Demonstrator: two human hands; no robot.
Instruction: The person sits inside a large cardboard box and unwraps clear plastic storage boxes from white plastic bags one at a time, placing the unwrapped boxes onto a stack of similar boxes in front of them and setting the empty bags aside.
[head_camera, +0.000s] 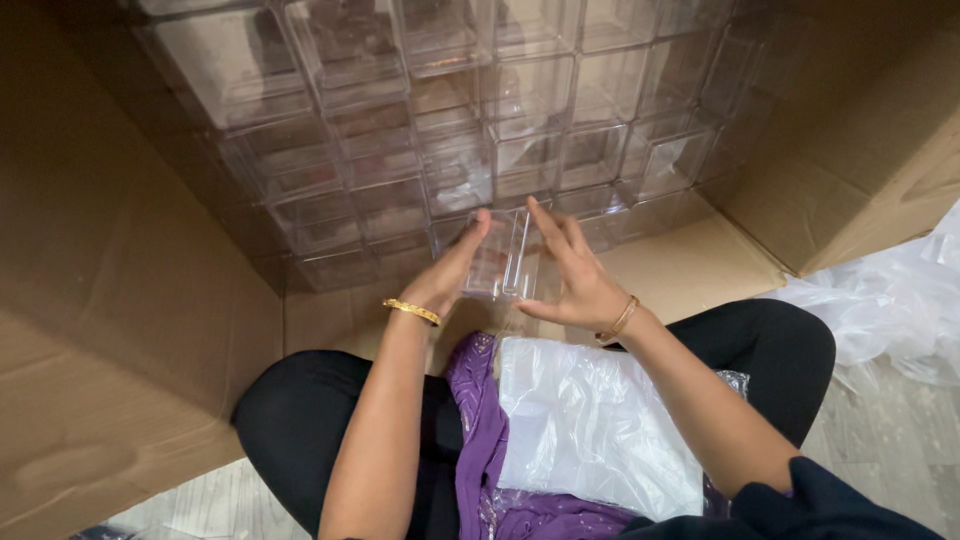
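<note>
Both my hands hold a small clear plastic box (503, 262) in front of me, low inside a big cardboard carton. My left hand (448, 273) presses its left side and my right hand (566, 278) presses its right side, fingers stretched upward. Each wrist wears a gold bangle. Beyond the box, a stack of many identical clear plastic boxes (450, 130) fills the back of the carton in rows.
The cardboard carton (120, 300) lies on its side, with a wall at left and a flap (870, 150) at right. A white plastic bag (590, 420) rests on my lap over purple cloth. Crumpled clear plastic (890, 310) lies on the floor at right.
</note>
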